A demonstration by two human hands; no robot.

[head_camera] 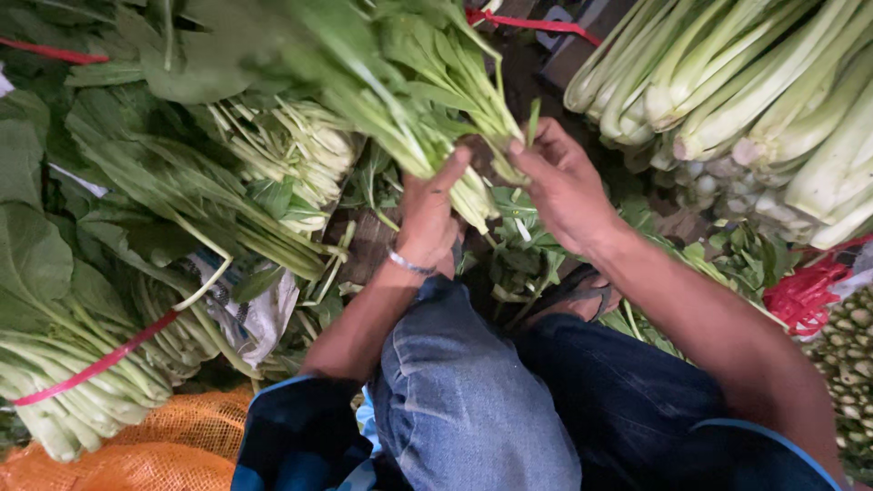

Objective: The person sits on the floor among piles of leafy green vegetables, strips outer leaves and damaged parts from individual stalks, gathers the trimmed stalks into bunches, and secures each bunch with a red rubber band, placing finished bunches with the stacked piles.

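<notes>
Greens (pixel 273 155) and sacking (pixel 173 436) underfoot.

Bundled greens (pixel 227 191) are crowding the left, celery (pixel 755 100) is blocking the right; only a narrow gap is staying open beneath the hands (pixel 496 195).

Left hand (pixel 427 218), right hand (pixel 564 186) raised, fingers curled.

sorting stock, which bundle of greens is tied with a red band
The pale-stemmed bundle at lower left beside the orange mesh sack; a red band crosses its stems. The bunch in hand shows none.
</notes>
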